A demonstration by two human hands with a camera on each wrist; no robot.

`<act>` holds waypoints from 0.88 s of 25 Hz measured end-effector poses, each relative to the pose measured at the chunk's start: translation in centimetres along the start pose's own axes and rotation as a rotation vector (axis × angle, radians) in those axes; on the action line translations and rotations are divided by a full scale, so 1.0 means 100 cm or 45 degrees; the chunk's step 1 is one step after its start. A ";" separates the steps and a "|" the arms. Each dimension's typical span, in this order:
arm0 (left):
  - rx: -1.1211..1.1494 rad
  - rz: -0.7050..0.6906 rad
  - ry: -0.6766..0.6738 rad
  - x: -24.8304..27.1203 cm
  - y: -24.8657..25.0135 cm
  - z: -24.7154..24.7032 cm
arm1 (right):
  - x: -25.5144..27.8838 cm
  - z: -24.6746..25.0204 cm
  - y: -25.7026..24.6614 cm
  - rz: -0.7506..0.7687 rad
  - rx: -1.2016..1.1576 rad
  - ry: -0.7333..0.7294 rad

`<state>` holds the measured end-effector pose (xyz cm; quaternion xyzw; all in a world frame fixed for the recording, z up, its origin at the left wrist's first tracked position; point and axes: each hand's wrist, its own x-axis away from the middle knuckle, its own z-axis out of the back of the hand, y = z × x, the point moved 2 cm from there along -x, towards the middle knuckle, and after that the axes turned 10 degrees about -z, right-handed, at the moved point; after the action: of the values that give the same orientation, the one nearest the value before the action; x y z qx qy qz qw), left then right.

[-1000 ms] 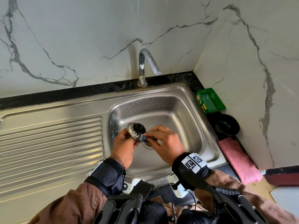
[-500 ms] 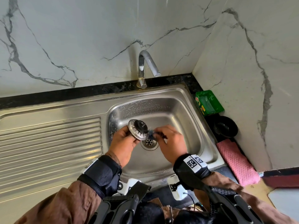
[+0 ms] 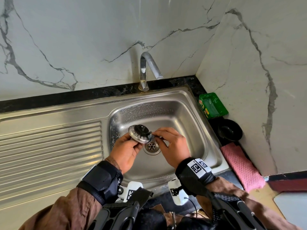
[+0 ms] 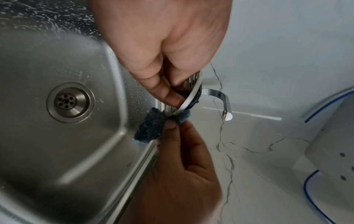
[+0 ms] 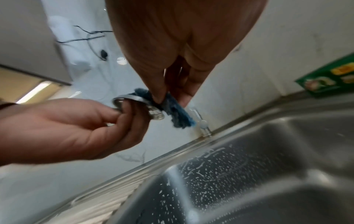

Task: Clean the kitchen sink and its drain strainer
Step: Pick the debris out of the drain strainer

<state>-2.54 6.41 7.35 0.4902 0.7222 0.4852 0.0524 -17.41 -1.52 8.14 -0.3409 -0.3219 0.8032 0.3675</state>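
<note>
My left hand (image 3: 132, 140) grips the round steel drain strainer (image 3: 139, 133) by its rim, above the sink basin (image 3: 191, 130), with its black rubber side facing up. My right hand (image 3: 155, 134) pinches a small blue scouring pad (image 3: 150, 136) against the strainer's right edge. In the left wrist view the pad (image 4: 151, 127) wraps the rim of the strainer (image 4: 193, 92). In the right wrist view my thumb and fingers press the pad (image 5: 176, 112) onto the strainer (image 5: 132, 99). The open drain (image 3: 151, 146) lies just below both hands.
The faucet (image 3: 144, 70) stands at the back of the sink. A ribbed drainboard (image 3: 49, 146) extends to the left. On the black counter at the right sit a green soap box (image 3: 213, 105), a black bowl (image 3: 230, 130) and a pink cloth (image 3: 240, 165). Soap flecks dot the basin's back wall.
My right hand has shifted right, and the pad has slid from the strainer's middle to its right rim. The drain, covered a second ago, now shows. My left hand still holds the strainer.
</note>
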 end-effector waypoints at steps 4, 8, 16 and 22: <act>0.025 -0.024 -0.030 0.001 0.003 0.000 | 0.008 0.001 -0.008 0.133 -0.010 -0.025; -0.162 -0.009 -0.128 0.005 0.003 0.001 | -0.005 0.004 0.010 -0.257 -0.045 -0.010; -0.646 -0.218 -0.368 0.013 0.008 -0.008 | -0.028 0.024 -0.022 0.343 0.060 -0.165; -0.825 -0.305 -0.362 0.013 0.012 -0.003 | -0.026 0.017 -0.026 0.335 0.077 -0.205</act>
<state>-2.59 7.28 8.90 0.4228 0.5687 0.6062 0.3609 -16.48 -2.71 11.84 -0.3034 -0.2787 0.8784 0.2423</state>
